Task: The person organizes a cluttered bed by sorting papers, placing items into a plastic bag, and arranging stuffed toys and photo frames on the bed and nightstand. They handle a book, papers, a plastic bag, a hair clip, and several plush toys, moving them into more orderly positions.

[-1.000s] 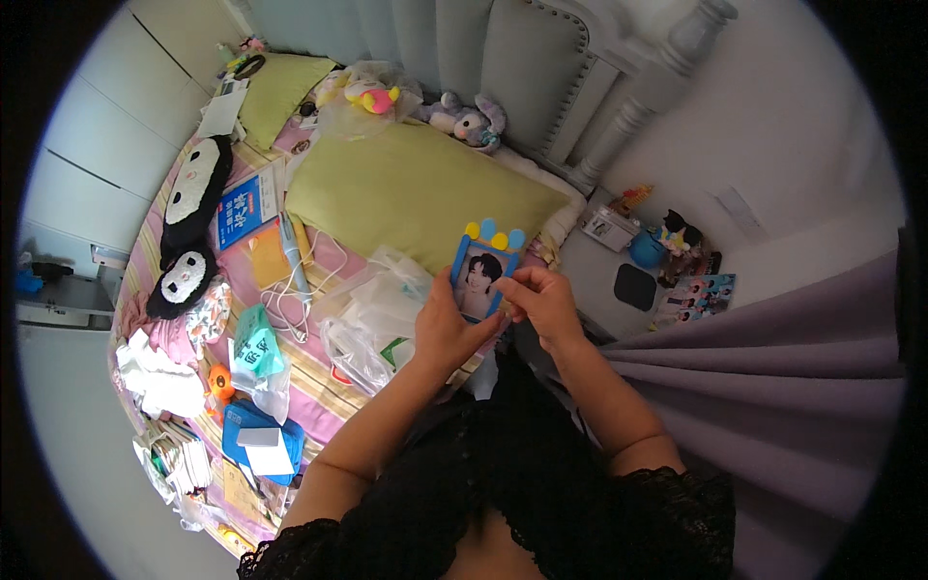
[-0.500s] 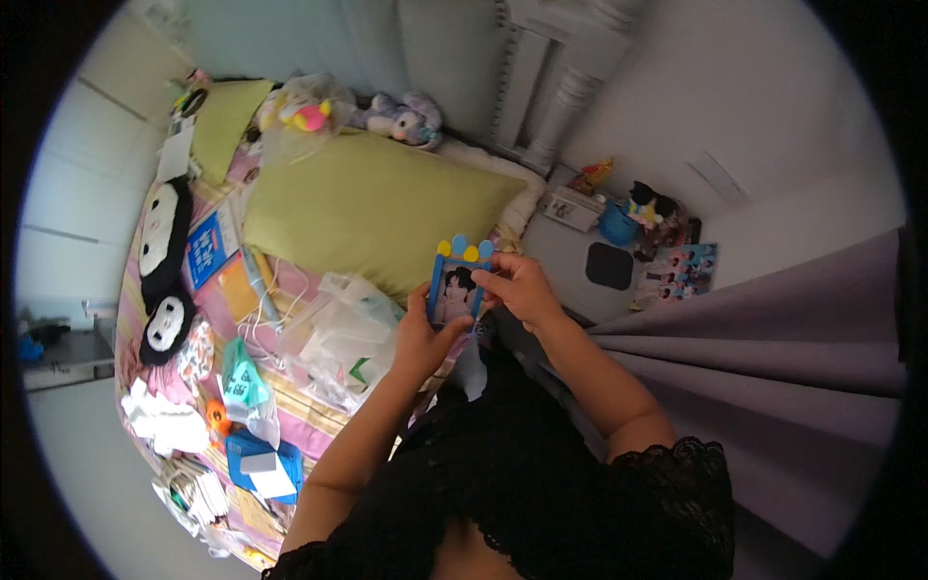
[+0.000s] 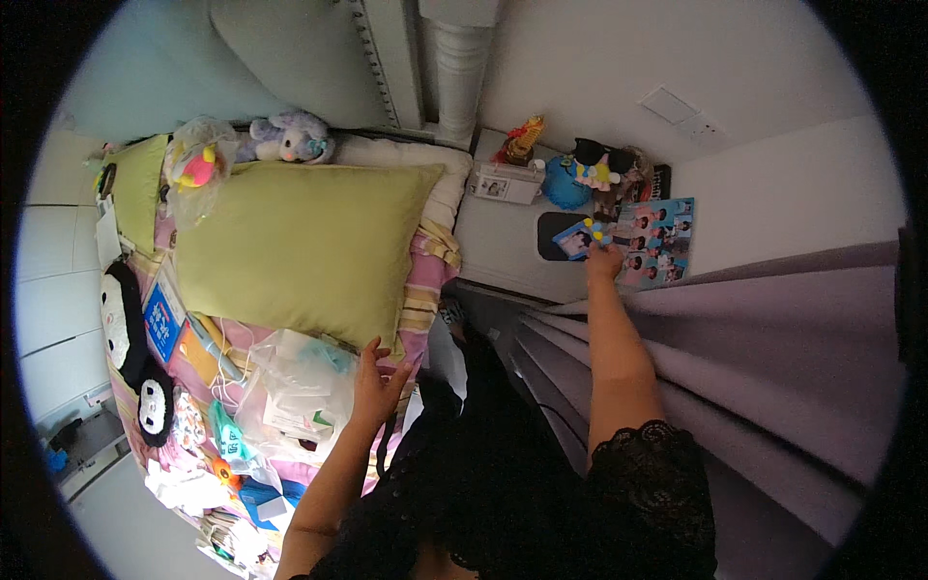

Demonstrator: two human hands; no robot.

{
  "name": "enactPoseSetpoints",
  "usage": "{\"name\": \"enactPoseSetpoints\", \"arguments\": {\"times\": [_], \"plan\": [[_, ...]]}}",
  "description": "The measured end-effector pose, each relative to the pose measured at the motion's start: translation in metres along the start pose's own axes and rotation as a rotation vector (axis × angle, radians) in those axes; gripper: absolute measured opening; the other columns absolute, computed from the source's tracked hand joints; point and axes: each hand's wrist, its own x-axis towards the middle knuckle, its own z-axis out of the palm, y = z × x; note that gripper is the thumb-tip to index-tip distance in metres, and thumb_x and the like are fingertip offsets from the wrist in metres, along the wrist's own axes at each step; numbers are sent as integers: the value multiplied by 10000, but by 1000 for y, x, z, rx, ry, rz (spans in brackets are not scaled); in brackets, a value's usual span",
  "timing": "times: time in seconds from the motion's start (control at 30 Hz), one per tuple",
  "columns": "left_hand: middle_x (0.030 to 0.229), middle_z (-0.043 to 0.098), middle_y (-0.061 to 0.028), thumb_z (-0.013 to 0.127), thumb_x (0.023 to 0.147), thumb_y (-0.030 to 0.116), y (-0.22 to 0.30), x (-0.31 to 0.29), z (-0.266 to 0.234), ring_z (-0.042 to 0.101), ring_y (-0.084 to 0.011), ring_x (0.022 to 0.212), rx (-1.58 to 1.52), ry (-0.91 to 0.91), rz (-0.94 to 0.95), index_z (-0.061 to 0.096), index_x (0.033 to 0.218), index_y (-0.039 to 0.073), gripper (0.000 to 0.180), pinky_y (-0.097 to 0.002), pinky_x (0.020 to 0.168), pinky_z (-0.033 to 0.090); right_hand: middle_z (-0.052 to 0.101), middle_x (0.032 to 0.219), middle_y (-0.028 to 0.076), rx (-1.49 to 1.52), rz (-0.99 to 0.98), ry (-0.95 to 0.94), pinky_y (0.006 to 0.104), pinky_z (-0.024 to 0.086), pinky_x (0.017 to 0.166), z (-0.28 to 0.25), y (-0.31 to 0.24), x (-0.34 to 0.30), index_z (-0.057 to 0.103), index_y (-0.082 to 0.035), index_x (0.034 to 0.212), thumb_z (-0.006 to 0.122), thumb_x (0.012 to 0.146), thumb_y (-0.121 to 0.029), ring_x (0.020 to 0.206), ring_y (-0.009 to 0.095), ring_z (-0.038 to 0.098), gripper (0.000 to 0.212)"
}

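Observation:
My right hand [image 3: 603,263] reaches over the bedside table [image 3: 498,246] and grips a small photo frame [image 3: 576,241]. The frame has a blue border, holds a portrait photo, and carries yellow and blue round pieces along one end. It lies over a dark rounded pad [image 3: 549,251], and whether it touches the pad I cannot tell. Just right of it is a sheet of portrait pictures [image 3: 659,232]. My left hand [image 3: 380,382] holds nothing, its fingers apart, by the bed's edge near a white plastic bag [image 3: 290,382].
Farther back on the table are a small pale box [image 3: 507,184], a gold ornament [image 3: 522,140], a blue round object [image 3: 566,184] and a black-haired plush figure [image 3: 597,164]. A green pillow [image 3: 300,246] lies on the cluttered bed. Grey-purple curtains [image 3: 735,329] hang at the right.
The photo frame has gone from between both hands to over the bedside table, in my right hand. My left hand has let go and moved left and down. The view has shifted right.

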Motion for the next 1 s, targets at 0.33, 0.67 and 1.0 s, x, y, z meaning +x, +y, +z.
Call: {"name": "enactPoseSetpoints", "arguments": {"times": [0.33,0.67,1.0], "plan": [[1096,525,-193,706,752,175,-2,36,26,606,-204,737,33,-11,-52,313,1282,22,677,-301,615,500,589,709,114,-17,-199,175,374,443,569,37,14,104,528,11,773,631,766,-97,615,217,563,149],[1101,526,-184,704,746,156,-24,45,21,607,-196,729,-5,16,-106,319,1283,30,673,-298,610,493,505,947,127,274,-4,-85,412,461,614,78,77,177,450,-26,1135,466,844,-76,723,284,522,296],[1073,534,-173,700,751,189,-27,22,-6,608,-212,728,-29,96,-102,340,1272,18,656,-313,606,488,520,1080,134,728,455,-110,417,392,718,52,9,112,455,-31,1215,432,920,-191,878,339,469,336]]}}
